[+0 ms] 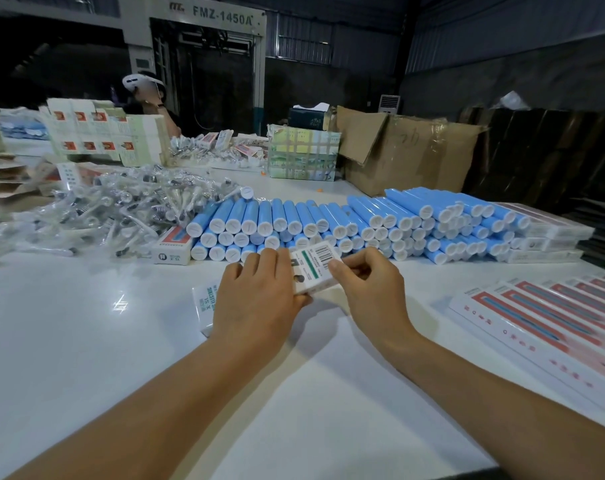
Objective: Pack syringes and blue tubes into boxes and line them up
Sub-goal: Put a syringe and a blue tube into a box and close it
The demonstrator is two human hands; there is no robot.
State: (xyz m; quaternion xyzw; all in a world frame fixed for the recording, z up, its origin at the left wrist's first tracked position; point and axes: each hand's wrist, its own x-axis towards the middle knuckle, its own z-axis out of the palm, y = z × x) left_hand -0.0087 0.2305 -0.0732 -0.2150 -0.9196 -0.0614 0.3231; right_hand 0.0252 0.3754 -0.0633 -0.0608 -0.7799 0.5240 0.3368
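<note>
White cardboard, printed with a green stripe and a barcode, makes up the small box held between both hands just above the white table. From the box, the left hand sits at about eight o'clock, fingers curled over its near-left edge, and the right hand at about four o'clock, thumb and fingers pinching its right side. Another box lies flat on the table, partly under the left hand. At twelve o'clock from the hands is the stack of blue tubes with white caps; at ten o'clock a heap of wrapped syringes; at three o'clock a row of packed boxes side by side
</note>
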